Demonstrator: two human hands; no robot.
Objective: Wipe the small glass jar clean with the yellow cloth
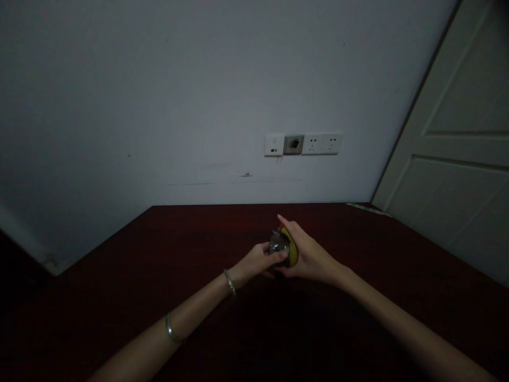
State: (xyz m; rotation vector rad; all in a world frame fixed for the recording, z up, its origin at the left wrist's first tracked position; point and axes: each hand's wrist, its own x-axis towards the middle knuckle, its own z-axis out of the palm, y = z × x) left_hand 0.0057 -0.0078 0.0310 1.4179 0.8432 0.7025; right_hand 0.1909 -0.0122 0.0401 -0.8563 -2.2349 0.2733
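My left hand (260,259) is closed round a small clear, shiny object (278,243) that looks like glass or plastic; its exact kind I cannot make out. The thumb lies across its near side. Against the right side of that object, my right hand (304,249) presses a curved yellow pad (293,250), which may be a sponge or a folded cloth. Its fingers wrap the pad from the right, with the index finger stretched upward. Both hands meet above the dark red table (207,228). Dim light hides the finer detail.
Behind the table stands a pale wall with a row of sockets and switch plates (304,145). A white panelled door (457,159) is on the right. A thin, flat strip (368,209) lies at the table's far right edge.
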